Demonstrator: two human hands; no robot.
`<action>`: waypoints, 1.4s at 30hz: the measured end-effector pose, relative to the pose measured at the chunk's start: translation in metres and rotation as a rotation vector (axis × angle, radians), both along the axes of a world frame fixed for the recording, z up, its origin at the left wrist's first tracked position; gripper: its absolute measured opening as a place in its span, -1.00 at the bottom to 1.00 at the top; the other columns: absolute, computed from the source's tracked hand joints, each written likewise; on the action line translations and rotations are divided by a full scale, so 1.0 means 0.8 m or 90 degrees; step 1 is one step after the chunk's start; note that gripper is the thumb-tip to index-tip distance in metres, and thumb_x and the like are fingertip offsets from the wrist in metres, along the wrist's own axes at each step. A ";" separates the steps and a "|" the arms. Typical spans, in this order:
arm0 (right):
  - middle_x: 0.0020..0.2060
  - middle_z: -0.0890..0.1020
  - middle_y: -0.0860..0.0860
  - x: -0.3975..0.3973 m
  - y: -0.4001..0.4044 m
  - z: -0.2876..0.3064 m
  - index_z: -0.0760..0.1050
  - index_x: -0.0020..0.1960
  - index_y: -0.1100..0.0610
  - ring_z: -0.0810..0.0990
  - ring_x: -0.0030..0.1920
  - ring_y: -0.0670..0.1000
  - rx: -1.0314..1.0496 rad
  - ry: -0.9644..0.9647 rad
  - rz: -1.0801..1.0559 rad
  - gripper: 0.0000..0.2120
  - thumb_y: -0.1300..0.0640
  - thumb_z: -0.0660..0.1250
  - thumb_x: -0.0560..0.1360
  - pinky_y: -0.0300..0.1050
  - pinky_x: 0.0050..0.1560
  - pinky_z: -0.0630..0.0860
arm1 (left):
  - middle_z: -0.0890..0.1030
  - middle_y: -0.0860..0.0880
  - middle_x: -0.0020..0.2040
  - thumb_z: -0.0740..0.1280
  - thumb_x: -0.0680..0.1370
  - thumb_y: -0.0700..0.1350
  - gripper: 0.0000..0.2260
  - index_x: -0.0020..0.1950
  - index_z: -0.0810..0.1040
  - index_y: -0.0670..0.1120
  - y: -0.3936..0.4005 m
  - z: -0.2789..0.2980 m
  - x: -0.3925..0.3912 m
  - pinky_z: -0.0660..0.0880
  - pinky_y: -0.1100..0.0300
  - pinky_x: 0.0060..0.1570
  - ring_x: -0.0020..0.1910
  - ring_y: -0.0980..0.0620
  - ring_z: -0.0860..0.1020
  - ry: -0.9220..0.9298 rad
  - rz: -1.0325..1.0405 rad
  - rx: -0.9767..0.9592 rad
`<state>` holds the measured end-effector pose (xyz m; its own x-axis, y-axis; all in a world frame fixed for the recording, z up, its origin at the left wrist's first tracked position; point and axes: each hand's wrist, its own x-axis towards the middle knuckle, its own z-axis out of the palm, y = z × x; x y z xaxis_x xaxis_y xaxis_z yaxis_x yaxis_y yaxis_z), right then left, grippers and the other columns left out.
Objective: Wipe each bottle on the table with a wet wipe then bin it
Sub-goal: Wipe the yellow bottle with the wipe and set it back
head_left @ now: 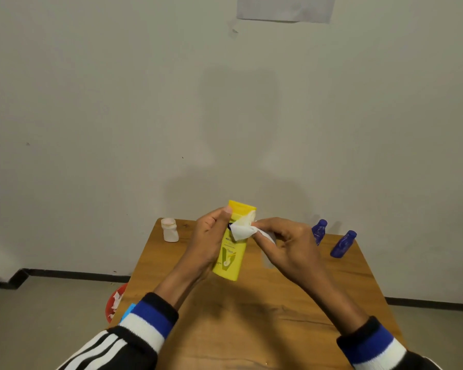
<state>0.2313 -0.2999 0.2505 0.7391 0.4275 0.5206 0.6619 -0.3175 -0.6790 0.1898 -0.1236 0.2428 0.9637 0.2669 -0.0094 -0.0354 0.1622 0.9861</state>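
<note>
My left hand [211, 241] grips a yellow lotion bottle [231, 255] and holds it above the wooden table [251, 316], cap end pointing away. My right hand [286, 244] pinches a white wet wipe [242, 229] and presses it against the bottle's upper part, near the cap. A small white bottle [169, 230] stands at the table's far left corner. Two blue bottles [319, 231] [343, 244] stand at the far right.
A red bin [115, 303] with white scraps inside sits on the floor left of the table, partly hidden by the table edge and my left sleeve. Beside it shows a blue item [129, 311]. A wall rises right behind the table.
</note>
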 end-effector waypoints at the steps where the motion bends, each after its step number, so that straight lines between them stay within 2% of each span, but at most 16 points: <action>1: -0.07 0.72 -0.14 -0.003 0.002 0.000 0.69 0.07 0.05 0.66 -0.08 -0.16 0.002 0.009 0.004 -0.85 0.13 0.45 0.51 -0.09 -0.19 0.62 | 0.69 -0.16 -0.12 0.19 0.66 0.03 -0.67 0.07 0.66 -0.14 0.001 0.002 0.003 0.55 0.14 -0.22 -0.20 -0.03 0.61 -0.009 0.005 0.012; 4: -0.08 0.73 -0.15 -0.005 0.008 0.003 0.69 0.05 0.02 0.67 -0.08 -0.17 0.077 0.114 -0.001 -0.85 0.19 0.42 0.52 -0.18 -0.17 0.62 | 0.70 -0.14 -0.11 0.20 0.66 0.03 -0.68 0.09 0.67 -0.12 0.005 0.010 0.008 0.57 0.12 -0.22 -0.19 -0.03 0.63 -0.030 0.001 0.014; 7: -0.17 0.74 -0.08 0.009 0.009 0.016 0.68 -0.04 0.00 0.67 -0.17 -0.15 0.285 0.314 -0.068 -0.84 0.24 0.39 0.54 -0.18 -0.18 0.57 | 0.68 -0.13 -0.16 0.19 0.66 0.06 -0.67 0.08 0.65 -0.13 0.011 0.010 0.005 0.58 0.13 -0.27 -0.24 -0.01 0.63 -0.022 -0.015 0.036; 8: -0.18 0.73 -0.07 0.016 0.007 0.022 0.67 -0.04 0.02 0.66 -0.18 -0.14 0.338 0.345 -0.090 -0.87 0.22 0.39 0.54 -0.16 -0.17 0.57 | 0.68 -0.12 -0.17 0.18 0.67 0.06 -0.67 0.08 0.64 -0.12 0.012 0.010 0.003 0.58 0.13 -0.26 -0.24 -0.01 0.63 -0.021 -0.026 0.047; 10: -0.13 0.73 -0.05 0.026 0.007 0.034 0.68 0.04 0.07 0.67 -0.15 -0.12 0.338 0.317 -0.092 -0.88 0.17 0.39 0.54 -0.16 -0.15 0.59 | 0.68 -0.09 -0.16 0.17 0.67 0.06 -0.69 0.09 0.63 -0.09 0.013 0.006 0.000 0.57 0.10 -0.22 -0.21 -0.01 0.63 -0.027 -0.043 0.070; 14: 0.04 0.72 -0.04 0.026 0.029 0.039 0.67 0.14 0.11 0.67 0.03 -0.16 0.086 0.140 0.031 -0.81 0.19 0.39 0.55 -0.22 0.00 0.61 | 0.71 -0.10 -0.09 0.23 0.60 0.09 -0.67 0.17 0.62 -0.08 0.001 0.009 -0.002 0.59 0.16 -0.19 -0.17 0.00 0.66 -0.039 -0.049 0.070; 16: 0.12 0.69 -0.05 0.026 0.037 0.032 0.65 0.19 0.08 0.64 0.12 -0.18 0.016 0.099 0.043 -0.77 0.15 0.41 0.54 -0.25 0.09 0.59 | 0.71 -0.11 -0.12 0.29 0.52 0.14 -0.64 0.14 0.63 -0.08 -0.002 0.011 -0.001 0.58 0.19 -0.22 -0.20 0.01 0.67 -0.024 -0.022 0.051; 19: 0.09 0.70 -0.04 0.025 0.036 0.023 0.66 0.17 0.08 0.65 0.08 -0.18 0.008 0.049 0.016 -0.77 0.12 0.43 0.52 -0.28 0.03 0.60 | 0.69 -0.15 -0.14 0.34 0.56 0.09 -0.73 0.13 0.66 -0.05 0.000 0.002 -0.001 0.56 0.12 -0.23 -0.22 -0.05 0.63 0.006 -0.013 0.013; 22: -0.02 0.73 -0.05 0.023 0.025 0.015 0.69 0.08 0.10 0.67 -0.03 -0.18 0.020 0.026 -0.008 -0.84 0.16 0.44 0.51 -0.27 -0.09 0.59 | 0.66 -0.16 -0.14 0.25 0.66 0.02 -0.75 0.14 0.66 -0.06 0.002 -0.010 -0.002 0.51 0.10 -0.23 -0.22 -0.04 0.58 0.013 0.013 0.001; 26: -0.13 0.72 -0.09 0.024 0.007 0.015 0.70 0.00 0.08 0.67 -0.15 -0.16 0.086 0.148 -0.051 -0.89 0.19 0.43 0.51 -0.18 -0.19 0.61 | 0.65 -0.17 -0.16 0.21 0.66 0.05 -0.66 0.06 0.63 -0.18 0.014 -0.007 -0.002 0.53 0.10 -0.22 -0.25 -0.03 0.59 0.006 0.050 -0.033; 29: -0.11 0.71 -0.11 0.026 0.003 0.032 0.67 0.04 0.06 0.66 -0.15 -0.20 0.199 0.197 -0.088 -0.88 0.18 0.39 0.54 -0.27 -0.19 0.58 | 0.65 -0.17 -0.18 0.21 0.67 0.05 -0.64 0.04 0.58 -0.24 0.016 -0.003 -0.004 0.57 0.06 -0.22 -0.24 -0.06 0.61 0.007 0.032 0.016; 31: -0.08 0.71 -0.11 0.026 0.013 0.045 0.67 0.09 0.08 0.66 -0.10 -0.20 0.152 0.133 -0.059 -0.85 0.17 0.38 0.56 -0.27 -0.16 0.60 | 0.66 -0.17 -0.17 0.21 0.67 0.03 -0.66 0.05 0.61 -0.21 0.006 -0.001 -0.005 0.58 0.09 -0.24 -0.23 -0.05 0.62 0.003 0.016 0.040; 34: 0.02 0.72 -0.07 0.020 0.035 0.043 0.66 0.16 0.08 0.66 0.01 -0.16 -0.028 0.053 0.023 -0.80 0.13 0.36 0.57 -0.18 0.00 0.62 | 0.68 -0.12 -0.20 0.26 0.64 0.03 -0.72 0.02 0.65 -0.15 -0.013 0.001 -0.007 0.58 0.10 -0.24 -0.25 -0.02 0.64 -0.002 0.017 0.032; 36: 0.12 0.69 -0.04 0.018 0.042 0.031 0.63 0.22 0.08 0.64 0.11 -0.13 -0.099 0.017 0.026 -0.76 0.09 0.35 0.57 -0.17 0.11 0.60 | 0.69 -0.14 -0.19 0.28 0.61 0.07 -0.70 0.02 0.66 -0.14 -0.018 -0.001 -0.009 0.59 0.09 -0.21 -0.23 -0.03 0.66 -0.001 0.034 0.022; 39: 0.08 0.71 -0.03 0.017 0.034 0.020 0.65 0.19 0.09 0.64 0.06 -0.17 -0.054 -0.028 0.024 -0.78 0.14 0.36 0.57 -0.29 0.03 0.58 | 0.67 -0.17 -0.21 0.32 0.61 0.08 -0.69 0.04 0.66 -0.16 -0.014 -0.008 -0.011 0.54 0.08 -0.25 -0.26 -0.06 0.63 0.008 0.027 0.010; 42: 0.01 0.73 -0.03 0.017 0.020 0.008 0.65 0.17 0.12 0.65 -0.04 -0.19 -0.016 -0.058 0.006 -0.79 0.18 0.38 0.56 -0.37 -0.10 0.52 | 0.67 -0.13 -0.18 0.25 0.66 0.03 -0.74 0.10 0.67 -0.07 -0.006 -0.013 -0.010 0.50 0.10 -0.23 -0.23 -0.03 0.59 0.010 0.037 0.026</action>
